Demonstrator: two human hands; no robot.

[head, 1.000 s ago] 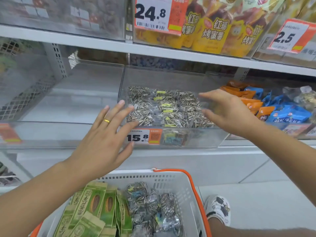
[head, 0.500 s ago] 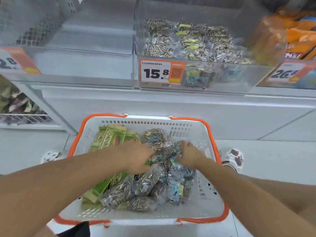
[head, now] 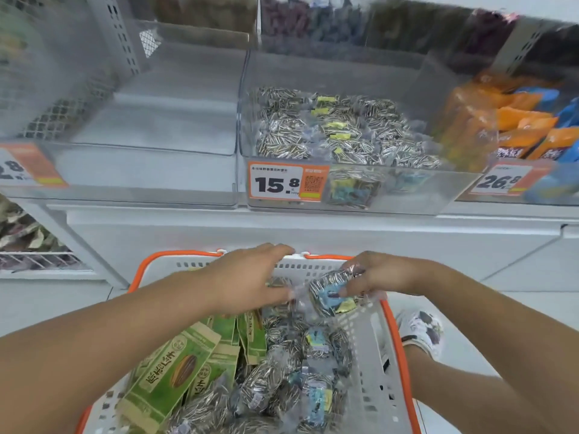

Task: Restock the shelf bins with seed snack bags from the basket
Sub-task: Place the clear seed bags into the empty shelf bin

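**Seed bag lifted, bin straight ahead and above**

From my remote seat, I see the right hand [head: 380, 277] pinching a clear plastic bag of striped sunflower seeds [head: 332, 294] over the white, orange-rimmed basket [head: 376, 364]. The left hand [head: 247, 277] lies beside it, fingers fairly straight, touching the bag's crinkled edge; I cannot tell whether it grips. The clear shelf bin with the 15.8 tag [head: 407, 189] sits directly above and beyond both hands, so I judge the right hand better placed to carry the bag up.
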